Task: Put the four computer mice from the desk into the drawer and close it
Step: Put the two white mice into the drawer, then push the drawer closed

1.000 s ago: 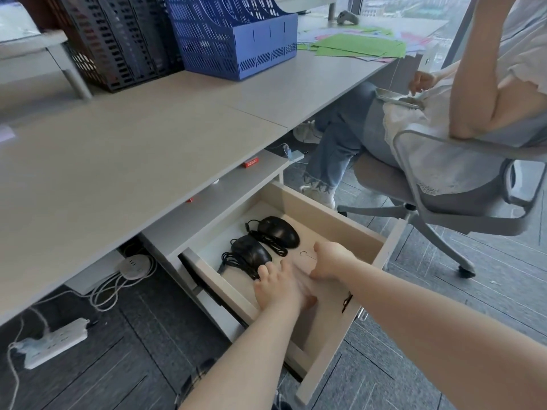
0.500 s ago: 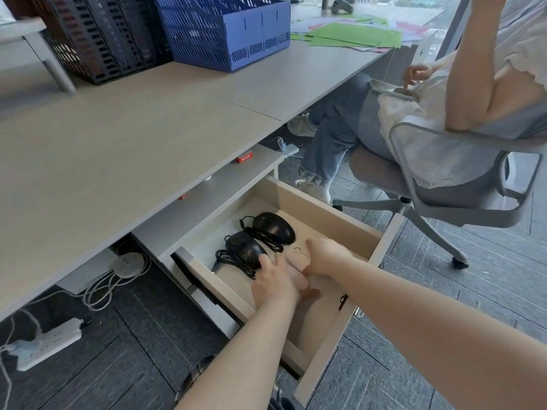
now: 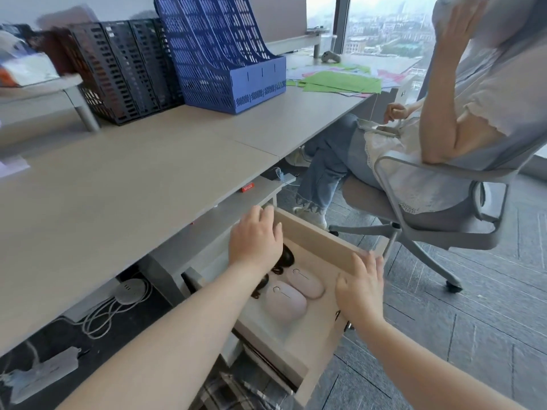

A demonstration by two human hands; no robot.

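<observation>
Now, starting at the far left of the frame, a power strip (image 3: 41, 377) lies on the dark floor under the desk (image 3: 124, 184), with pale cables (image 3: 115, 312) coiled just to its right. Up top left, black file racks (image 3: 118, 69) stand on the desk, and a blue rack (image 3: 219, 54) stands touching their right side. Right of that, toward the window, green paper (image 3: 340, 81) lies spread on the desktop.

Lower centre, my left hand (image 3: 256, 241) hovers palm down over the back of the open drawer (image 3: 319, 238), fingers loosely spread and gripping nothing. Under and just right of it two black mice (image 3: 285, 258) show only in part, mostly hidden by my hand and forearm. Beside them, toward the drawer front, two pink mice (image 3: 296, 291) lie side by side on the drawer floor, touching or nearly so. All four mice sit inside the drawer, and the desktop near me is bare of mice.

Further right, my right hand (image 3: 361, 288) is held flat with fingers extended at the drawer's right side wall, near its front corner; it holds nothing, and I cannot tell whether the palm actually presses the wood.

At the right of the frame another person sits in a grey chair (image 3: 429, 232), one arm raised
</observation>
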